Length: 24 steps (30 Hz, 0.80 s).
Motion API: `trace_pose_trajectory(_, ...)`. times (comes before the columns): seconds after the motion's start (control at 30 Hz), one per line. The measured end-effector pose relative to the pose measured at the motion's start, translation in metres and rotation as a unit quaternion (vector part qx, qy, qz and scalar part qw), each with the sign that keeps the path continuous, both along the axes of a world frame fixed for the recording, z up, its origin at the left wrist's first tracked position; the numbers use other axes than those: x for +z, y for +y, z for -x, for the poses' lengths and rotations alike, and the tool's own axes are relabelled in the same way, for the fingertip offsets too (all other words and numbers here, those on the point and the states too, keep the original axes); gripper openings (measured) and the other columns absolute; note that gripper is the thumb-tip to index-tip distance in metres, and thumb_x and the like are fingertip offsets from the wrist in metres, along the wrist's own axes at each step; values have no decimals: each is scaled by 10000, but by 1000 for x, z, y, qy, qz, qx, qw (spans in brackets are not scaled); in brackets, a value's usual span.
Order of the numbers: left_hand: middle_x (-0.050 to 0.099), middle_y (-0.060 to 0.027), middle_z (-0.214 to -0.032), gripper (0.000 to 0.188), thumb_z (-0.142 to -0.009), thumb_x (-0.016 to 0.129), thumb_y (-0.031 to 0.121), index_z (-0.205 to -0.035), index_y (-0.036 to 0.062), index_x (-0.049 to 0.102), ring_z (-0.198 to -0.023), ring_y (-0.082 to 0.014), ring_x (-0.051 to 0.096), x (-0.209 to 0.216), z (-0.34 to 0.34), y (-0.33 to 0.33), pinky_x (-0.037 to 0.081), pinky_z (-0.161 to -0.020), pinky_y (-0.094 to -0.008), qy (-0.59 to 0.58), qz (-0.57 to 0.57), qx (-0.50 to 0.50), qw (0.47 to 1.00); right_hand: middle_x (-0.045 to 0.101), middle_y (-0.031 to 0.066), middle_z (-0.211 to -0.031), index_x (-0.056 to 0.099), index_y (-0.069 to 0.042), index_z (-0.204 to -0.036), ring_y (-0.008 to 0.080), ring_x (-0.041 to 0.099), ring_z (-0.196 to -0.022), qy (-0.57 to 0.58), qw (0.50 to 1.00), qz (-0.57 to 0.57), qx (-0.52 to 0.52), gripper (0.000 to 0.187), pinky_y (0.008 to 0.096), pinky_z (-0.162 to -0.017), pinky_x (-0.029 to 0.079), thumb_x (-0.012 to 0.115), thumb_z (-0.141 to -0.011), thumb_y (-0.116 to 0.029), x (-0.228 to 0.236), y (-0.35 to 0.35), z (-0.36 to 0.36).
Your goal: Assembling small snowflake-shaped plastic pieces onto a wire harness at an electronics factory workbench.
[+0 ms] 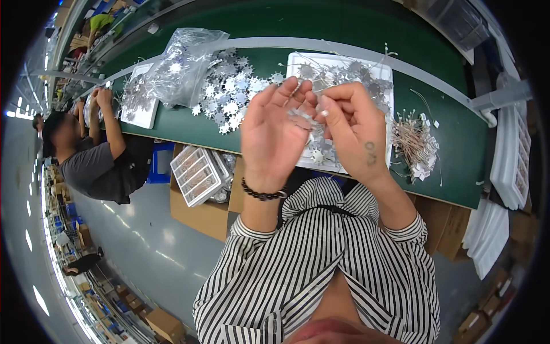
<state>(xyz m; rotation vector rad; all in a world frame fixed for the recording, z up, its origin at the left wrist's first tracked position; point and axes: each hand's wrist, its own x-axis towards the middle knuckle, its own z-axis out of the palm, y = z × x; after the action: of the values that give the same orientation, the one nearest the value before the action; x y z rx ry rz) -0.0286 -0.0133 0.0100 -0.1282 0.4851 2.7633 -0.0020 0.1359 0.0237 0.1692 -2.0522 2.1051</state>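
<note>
Star (302,119), thin, silvery, toothed, sits at the loosely open left hand (275,126); the right hand (352,129) pinches something small (mostly hidden). They partly block a white tray (389,92); around it, wires (409,137), heaped stars (226,97), a crinkled clear bag (186,60).

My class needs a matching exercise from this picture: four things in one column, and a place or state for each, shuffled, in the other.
Column one
1. Left hand
2. Right hand
3. Clear plastic bag
4. Wire bundle

Column two
A. On the green table, right of the white tray
B. Palm turned toward the camera
C. Beside the heap of silver toothed pieces, at its left
D. Thumb and fingers drawn close together

Right pairs: 1-B, 2-D, 3-C, 4-A
</note>
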Motion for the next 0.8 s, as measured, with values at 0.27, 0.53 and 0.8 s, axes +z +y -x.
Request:
trace_pose_trajectory(0.27,607,-86,-1199,262,-1053,459,228,-1240,86,573,-1031,-158,561,-19,-15,49,468,-845,-269,130,252,136,949,681,72,-1000,630,-21,-1128,124,609,-833,53,990,-114,-57,139,227,-697,506,582,-1039,-116,-20,-22,-13)
trace_pose_trajectory(0.53,563,-92,-1165,294,-1097,370,280,-1229,63,518,-1033,-148,525,-5,-9,42,429,-896,-261,168,322,151,919,599,7,-869,635,-58,-1156,57,493,-725,-63,991,93,-72,169,176,-641,429,580,-1060,-185,-30,-18,-7)
trace_pose_trajectory(0.8,559,-111,-1202,349,-1088,398,307,-1297,39,480,-1048,-171,535,6,-16,35,450,-946,-323,158,338,88,924,662,29,-978,642,-40,-1183,71,577,-812,-47,982,164,-85,205,167,-711,456,590,-1061,-197,-38,-26,-7)
